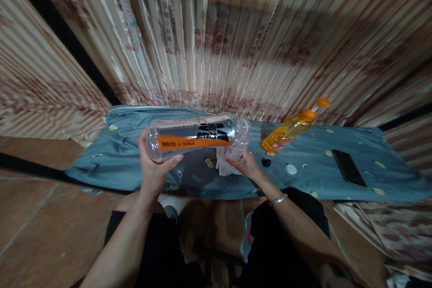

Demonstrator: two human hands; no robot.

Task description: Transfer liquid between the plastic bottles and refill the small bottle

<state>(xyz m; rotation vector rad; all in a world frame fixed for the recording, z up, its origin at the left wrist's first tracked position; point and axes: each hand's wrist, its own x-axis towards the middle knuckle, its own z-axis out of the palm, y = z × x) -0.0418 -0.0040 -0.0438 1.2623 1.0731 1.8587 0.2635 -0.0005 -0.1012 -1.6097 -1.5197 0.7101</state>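
Observation:
My left hand [153,162] is wrapped round the base end of a large clear plastic bottle [195,137] with a silver, black and orange label. The bottle lies almost level in the air, its neck end to the right. There my right hand [245,163] is closed on a small clear plastic container [240,137], which meets the large bottle's neck. Whether the mouths touch is hard to make out. Under the right fingers hangs or lies a crumpled white piece of tissue or film [224,164]. On the cloth nearby are a small black cap [266,162] and a white round lid [290,169].
A pump bottle of yellow-orange liquid [286,131] leans at an angle, right of my right hand. Farther right a dark phone [349,168] lies on the patterned teal cloth [114,157]. Pleated curtains [216,45] hang close behind, with black poles [64,31] at the sides.

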